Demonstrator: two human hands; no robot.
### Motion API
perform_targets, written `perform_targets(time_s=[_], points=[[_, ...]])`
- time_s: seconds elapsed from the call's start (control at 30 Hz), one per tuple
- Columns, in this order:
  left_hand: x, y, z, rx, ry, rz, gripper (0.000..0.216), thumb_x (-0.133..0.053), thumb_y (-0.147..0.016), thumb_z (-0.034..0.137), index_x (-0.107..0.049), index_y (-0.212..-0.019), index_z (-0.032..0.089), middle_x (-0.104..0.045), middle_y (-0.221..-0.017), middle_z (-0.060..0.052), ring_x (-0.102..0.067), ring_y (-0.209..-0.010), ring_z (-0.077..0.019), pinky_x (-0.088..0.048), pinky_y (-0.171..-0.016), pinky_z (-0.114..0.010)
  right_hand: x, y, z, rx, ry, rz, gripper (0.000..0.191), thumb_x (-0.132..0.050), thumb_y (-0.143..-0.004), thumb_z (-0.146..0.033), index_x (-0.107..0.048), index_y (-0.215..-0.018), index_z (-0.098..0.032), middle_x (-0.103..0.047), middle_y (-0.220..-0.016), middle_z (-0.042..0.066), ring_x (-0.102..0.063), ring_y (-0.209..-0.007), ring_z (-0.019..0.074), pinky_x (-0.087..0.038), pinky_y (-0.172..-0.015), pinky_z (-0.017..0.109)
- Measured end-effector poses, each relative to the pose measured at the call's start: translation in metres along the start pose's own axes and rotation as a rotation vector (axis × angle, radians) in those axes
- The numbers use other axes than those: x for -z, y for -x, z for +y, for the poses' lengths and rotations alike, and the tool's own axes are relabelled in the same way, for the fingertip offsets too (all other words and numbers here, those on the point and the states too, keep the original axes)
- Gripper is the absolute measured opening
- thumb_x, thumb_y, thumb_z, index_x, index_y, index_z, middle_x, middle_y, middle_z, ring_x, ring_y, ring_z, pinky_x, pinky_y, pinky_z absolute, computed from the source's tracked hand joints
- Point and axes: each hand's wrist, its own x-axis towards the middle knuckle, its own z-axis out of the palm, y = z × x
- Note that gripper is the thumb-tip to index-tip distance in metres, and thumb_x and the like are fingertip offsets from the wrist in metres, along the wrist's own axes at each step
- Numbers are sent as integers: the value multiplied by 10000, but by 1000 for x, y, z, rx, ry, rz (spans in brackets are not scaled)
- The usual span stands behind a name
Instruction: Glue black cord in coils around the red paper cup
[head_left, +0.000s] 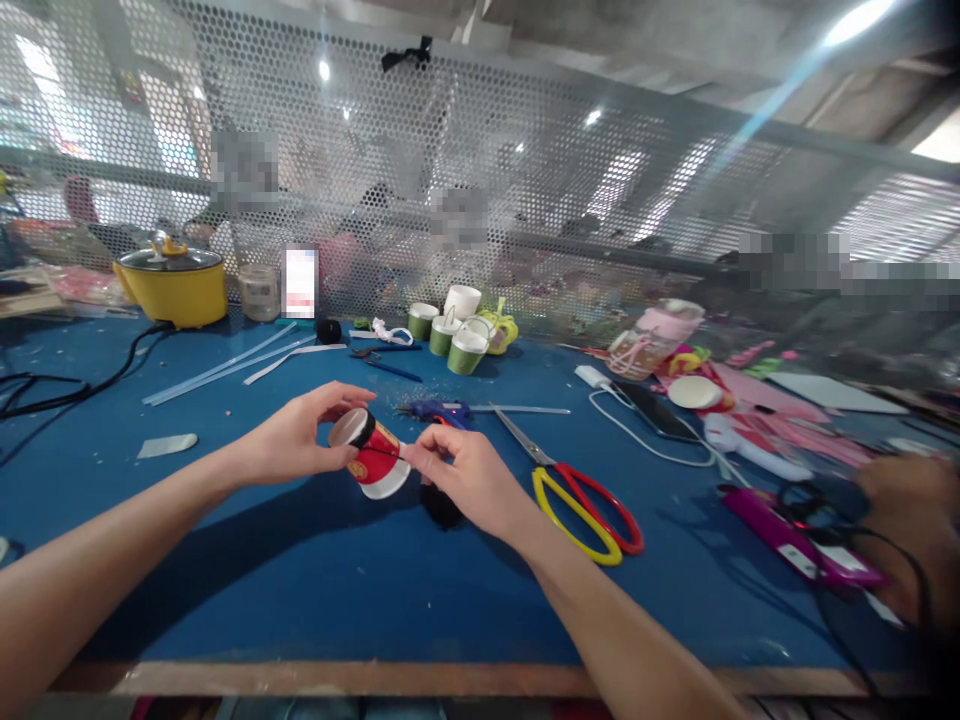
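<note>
A small red paper cup (pixel 379 455) with a black band and gold marks lies tilted above the blue table. My left hand (pixel 311 435) is closed around its dark-banded end, thumb on the near side. The fingers of my right hand (pixel 465 475) are pinched together at the cup's other side, where a thin dark cord (pixel 390 455) runs across the red wall to the fingertips. A fuzzy black ball (pixel 441 506) sits on the table under my right hand, partly hidden. Beyond the hands lies a blue glue gun (pixel 439 410) with a clear glue stick.
Scissors (pixel 585 510) with red and yellow handles lie right of my right hand. Several green-and-white cups (pixel 466 350), pliers (pixel 390 365) and a yellow pot (pixel 172 285) stand or lie farther back. At right are a phone (pixel 652 408), a purple device (pixel 799 540) and another person's hand (pixel 904 500).
</note>
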Motion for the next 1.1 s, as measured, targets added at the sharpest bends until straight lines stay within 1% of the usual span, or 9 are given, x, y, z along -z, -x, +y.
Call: perform_targets(time_s=[0.1,0.13,0.23,0.3,0.43,0.53,0.63,0.77,1.1], points=[[3,-1,-3,12,-20,36,480,-568,-685,155,-453,-1151,182,-547,-1161,-90,-549,-1055,-217,-435,-938,-415,13,-5,7,-72,-28,-156,321,-436,-854,-401,-568,-677,-168,-613,-598,5,-565,-546,116,-424,-534,229],[4,-2,-4,10,-28,42,475,-570,-687,163,-457,-1148,181,-540,-1175,-94,-543,-1066,-221,-437,-936,-410,18,-8,11,-99,12,-142,326,-410,-867,-394,-581,-708,-166,-644,-655,24,-595,-587,125,-441,-561,234],[5,-2,-7,-2,-54,33,469,-566,-708,180,-453,-1163,194,-518,-1217,-94,-528,-1096,-223,-441,-938,-395,34,-22,28,-217,302,133,299,-377,-882,-369,-586,-806,-170,-670,-776,67,-627,-677,165,-450,-631,276],[5,-2,-7,-13,-88,26,478,-566,-720,192,-442,-1181,207,-511,-1228,-87,-517,-1112,-223,-442,-940,-387,40,-31,41,-265,410,220,229,-444,-848,-321,-577,-765,-154,-655,-829,128,-617,-801,233,-427,-700,332],[5,-1,-5,-47,-172,31,488,-573,-718,220,-446,-1189,200,-510,-1215,-90,-524,-1099,-232,-449,-934,-385,35,-41,61,-325,498,165,155,-625,-688,-215,-539,-567,-169,-642,-739,136,-601,-852,289,-414,-705,328],[6,-1,-1,-41,-202,28,494,-574,-703,235,-456,-1180,181,-514,-1206,-98,-543,-1075,-233,-454,-930,-387,26,-46,67,-360,504,169,56,-616,-647,-126,-571,-626,-152,-650,-821,145,-590,-905,274,-408,-722,294],[7,-1,0,-16,-227,23,514,-572,-700,250,-447,-1193,180,-528,-1209,-100,-541,-1079,-233,-469,-908,-378,22,-50,68,-405,461,202,138,-585,-665,-116,-594,-802,-104,-653,-871,168,-603,-864,258,-413,-683,279],[10,-1,0,-20,-258,17,528,-576,-702,265,-441,-1206,187,-535,-1219,-98,-535,-1087,-236,-462,-907,-380,24,-44,63,-418,316,215,307,-529,-717,-154,-539,-1012,-72,-658,-714,93,-606,-608,187,-410,-537,251],[14,-4,-12,15,-166,18,526,-576,-716,275,-429,-1211,178,-549,-1182,-102,-555,-1040,-222,-464,-888,-390,24,-17,26,-170,-150,210,283,-598,-709,-416,-559,-782,-146,-572,-583,-11,-519,-501,109,-416,-466,225]])
